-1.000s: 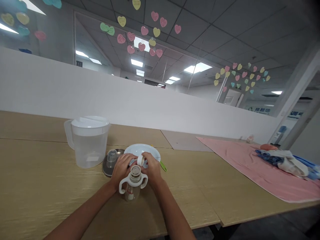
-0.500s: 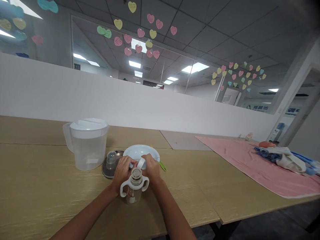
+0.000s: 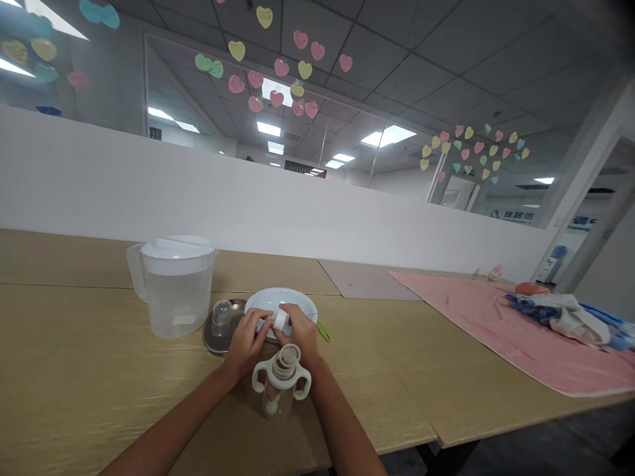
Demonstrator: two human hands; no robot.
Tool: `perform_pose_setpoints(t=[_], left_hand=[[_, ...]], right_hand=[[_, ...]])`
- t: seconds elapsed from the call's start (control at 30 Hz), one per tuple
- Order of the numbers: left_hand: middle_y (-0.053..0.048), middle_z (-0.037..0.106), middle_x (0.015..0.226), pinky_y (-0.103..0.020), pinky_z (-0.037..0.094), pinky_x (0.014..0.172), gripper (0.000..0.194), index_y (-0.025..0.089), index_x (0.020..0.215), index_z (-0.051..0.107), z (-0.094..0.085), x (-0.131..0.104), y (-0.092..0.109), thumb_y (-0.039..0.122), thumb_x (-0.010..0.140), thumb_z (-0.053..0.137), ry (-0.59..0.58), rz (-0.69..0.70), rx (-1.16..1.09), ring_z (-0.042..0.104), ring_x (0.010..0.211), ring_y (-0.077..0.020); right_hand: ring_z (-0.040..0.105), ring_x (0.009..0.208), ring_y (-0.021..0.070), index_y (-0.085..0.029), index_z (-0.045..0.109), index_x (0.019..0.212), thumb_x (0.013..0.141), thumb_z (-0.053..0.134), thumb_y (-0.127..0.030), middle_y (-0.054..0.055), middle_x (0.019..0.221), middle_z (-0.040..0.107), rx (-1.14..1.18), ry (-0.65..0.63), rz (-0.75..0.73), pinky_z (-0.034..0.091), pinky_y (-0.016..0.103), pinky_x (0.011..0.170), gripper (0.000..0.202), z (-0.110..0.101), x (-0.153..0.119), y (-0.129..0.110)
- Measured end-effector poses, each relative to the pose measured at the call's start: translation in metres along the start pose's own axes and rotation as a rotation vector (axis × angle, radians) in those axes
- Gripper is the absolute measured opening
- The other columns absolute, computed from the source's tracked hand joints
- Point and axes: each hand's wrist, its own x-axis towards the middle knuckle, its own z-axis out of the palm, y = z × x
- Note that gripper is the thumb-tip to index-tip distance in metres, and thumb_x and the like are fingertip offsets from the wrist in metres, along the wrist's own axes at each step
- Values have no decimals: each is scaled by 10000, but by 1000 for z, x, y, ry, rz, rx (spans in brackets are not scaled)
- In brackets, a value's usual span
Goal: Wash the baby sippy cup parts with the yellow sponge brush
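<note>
Between the fingertips of my right hand [image 3: 299,330] is a white bottle collar [image 3: 280,320], tilted with its ring facing left. My left hand [image 3: 247,338] is closed at the collar's left side, its thumb and fingers pinched around a small pale piece too small to name. Just below the hands stands a clear baby bottle [image 3: 278,395] with white side handles and an uncovered neck, close against my right wrist. Behind the hands sits a white plate [image 3: 262,299]. A clear dome cap [image 3: 221,313] rests on a metal tray [image 3: 214,342] left of my left hand.
A large lidded plastic pitcher [image 3: 179,291] with clear liquid stands at the left. A green-handled utensil [image 3: 324,331] pokes out right of the plate. Farther right, a pink cloth [image 3: 476,311] carries a pile of clothes [image 3: 570,316]. A white wall [image 3: 278,218] borders the table's back.
The baby bottle has shifted right, toward my right wrist. The collar has turned between my fingers, and my left fingers have moved, showing a small pale piece beside it.
</note>
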Motion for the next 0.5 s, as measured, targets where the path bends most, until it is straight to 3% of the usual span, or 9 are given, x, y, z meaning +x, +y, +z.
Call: perform_pose_setpoints(t=[0.17, 0.5], left_hand=[[-65, 607, 1008, -343, 451, 850, 269, 189, 1040, 545, -1, 1, 4, 375, 885, 426, -17, -1, -32, 558, 956, -206], [-50, 623, 1017, -354, 461, 872, 247, 201, 1024, 560, 2, 2, 4, 364, 846, 514, -6, -4, -38, 577, 961, -210]], right_hand=[[542, 1089, 200, -166, 515, 1138, 779, 498, -201, 107, 1147, 595, 172, -28, 6, 442, 347, 948, 361, 2, -3, 4], [493, 1172, 195, -195, 478, 1236, 755, 481, -134, 77, 1251, 545, 250, -50, 12, 400, 362, 1019, 485, 1, -6, 7]])
